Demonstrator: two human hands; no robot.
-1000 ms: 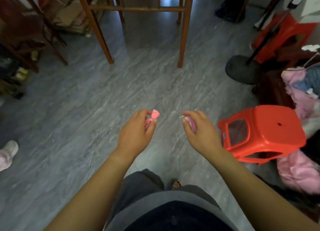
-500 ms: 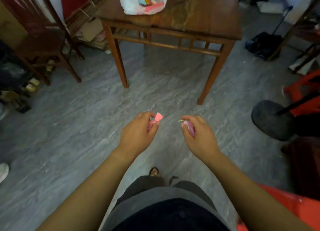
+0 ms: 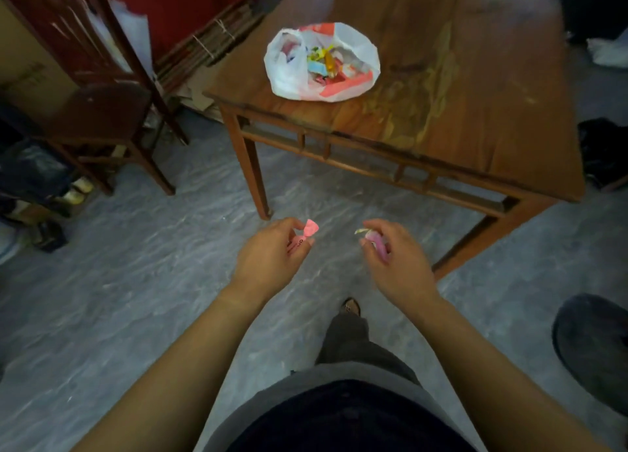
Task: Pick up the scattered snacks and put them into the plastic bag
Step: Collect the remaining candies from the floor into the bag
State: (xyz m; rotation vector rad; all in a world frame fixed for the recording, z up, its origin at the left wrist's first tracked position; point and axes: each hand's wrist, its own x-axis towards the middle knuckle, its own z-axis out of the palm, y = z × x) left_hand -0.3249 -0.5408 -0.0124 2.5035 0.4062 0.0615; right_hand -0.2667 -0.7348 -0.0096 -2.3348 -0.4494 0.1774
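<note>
My left hand is closed around a pink wrapped candy, whose twisted end sticks out past my fingers. In my right hand I grip a purple-pink wrapped snack with a pale yellowish end. Both hands hover over the grey floor, in front of a wooden table. On the table's left part lies an open white and red plastic bag with several colourful snacks inside. The bag is well beyond both hands.
A dark wooden chair stands at the left, with shoes and clutter beside it. A round black fan base sits on the floor at the right. Flattened cardboard leans behind the table. My foot is below the hands.
The view has swung up and forward: the table and bag have come closer and lower in view, and the red stool has left the view. Both hands keep hold of their snacks.
</note>
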